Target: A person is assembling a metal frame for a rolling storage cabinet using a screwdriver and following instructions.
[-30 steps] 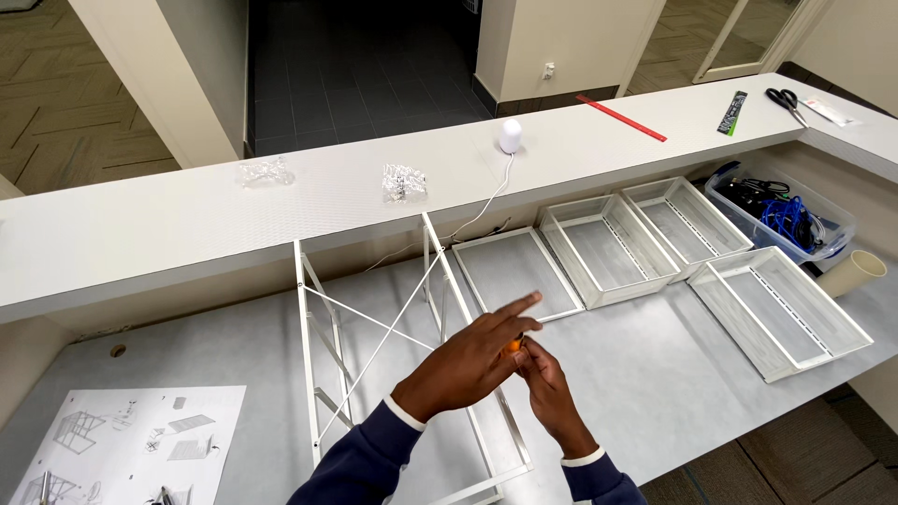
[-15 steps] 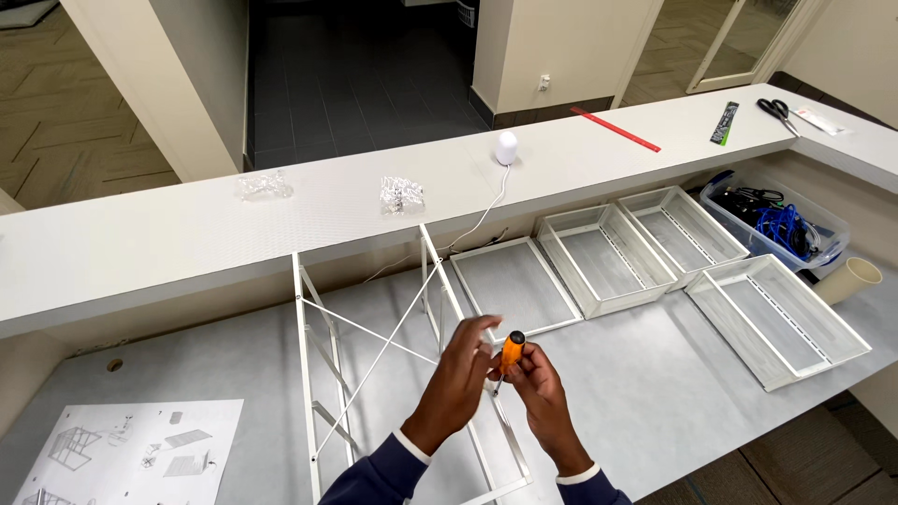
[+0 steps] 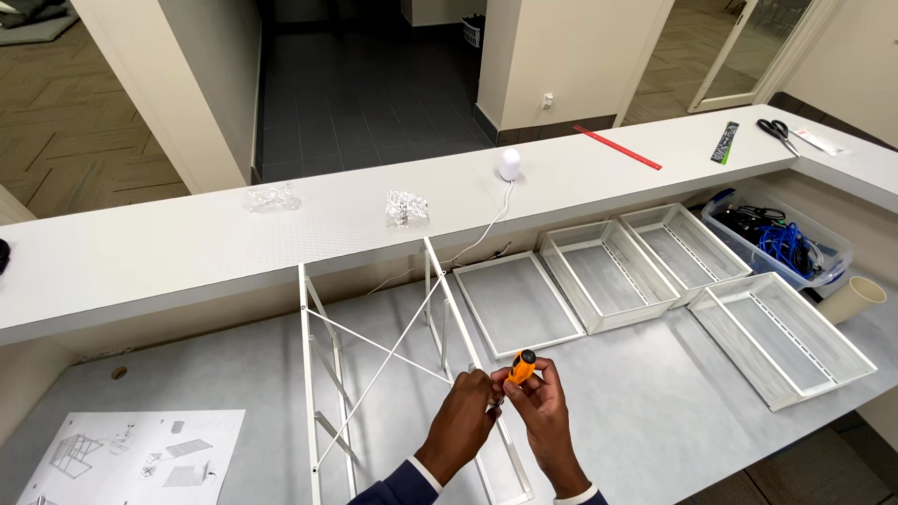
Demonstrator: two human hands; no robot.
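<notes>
My right hand (image 3: 544,419) grips a small orange-handled screwdriver (image 3: 519,366), held upright above the desk. My left hand (image 3: 464,419) pinches at the tool's lower tip next to the right hand; what it holds there is too small to tell. Both hands hover over the right rail of a white metal frame (image 3: 378,348) with crossed braces that lies on the grey desk (image 3: 645,411).
Several white mesh baskets (image 3: 608,276) lie to the right. A clear bin of cables (image 3: 781,238) and a paper cup (image 3: 856,299) are at far right. An instruction sheet (image 3: 131,458) lies at front left. On the upper ledge are two small plastic bags (image 3: 407,208), a white round device (image 3: 510,164), scissors (image 3: 776,131) and a red ruler (image 3: 617,147).
My left hand, spread over the right one a second ago, has drawn back beside it, and the orange screwdriver now shows upright between the two hands.
</notes>
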